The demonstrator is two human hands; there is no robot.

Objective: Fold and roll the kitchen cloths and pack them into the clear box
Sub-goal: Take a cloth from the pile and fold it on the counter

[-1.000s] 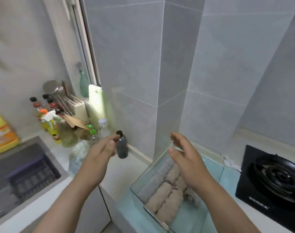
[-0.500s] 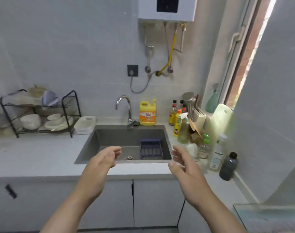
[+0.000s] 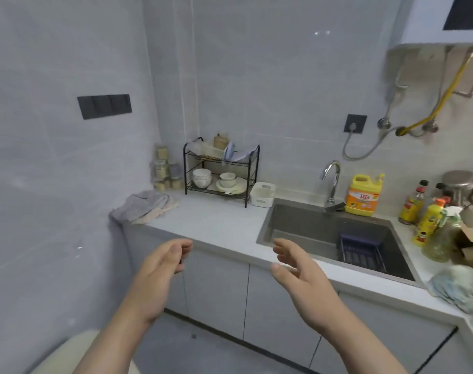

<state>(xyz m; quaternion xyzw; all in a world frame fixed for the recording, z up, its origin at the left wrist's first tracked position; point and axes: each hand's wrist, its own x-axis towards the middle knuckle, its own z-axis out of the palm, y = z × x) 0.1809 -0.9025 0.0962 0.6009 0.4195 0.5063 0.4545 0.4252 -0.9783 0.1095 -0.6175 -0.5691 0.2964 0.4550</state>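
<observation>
Two bare hands hang in the air before the front edge of the counter (image 3: 216,225), apart from each other and touching nothing; the left hand (image 3: 159,268) has its fingers loosely curled toward the palm with nothing between them; the right hand (image 3: 297,268) is relaxed, fingers slightly spread and thumb held apart, and it holds nothing either; the kitchen cloths (image 3: 145,207) lie in a loose grey and beige heap at the far left end of the counter, against the wall, well apart from both hands, one corner drooping over the edge; just behind the heap stand stacked jars (image 3: 162,171), and beside those a black wire dish rack (image 3: 221,168) holding white bowls (image 3: 202,176) on its lower shelf; a small white tub (image 3: 262,194) sits between the rack and the sink (image 3: 297,225); a chrome faucet (image 3: 331,179) rises at the back of the sink, with a yellow detergent bottle (image 3: 363,195) just beside it; a dark basket (image 3: 360,248) stands inside the basin; more bottles (image 3: 429,220) crowd the counter to the right, and near the frame's right edge lies a crumpled pale bundle (image 3: 456,288), cloth or plastic, I cannot tell which; on the tiled wall are a dark switch panel (image 3: 104,106) and a dark socket (image 3: 355,123).
</observation>
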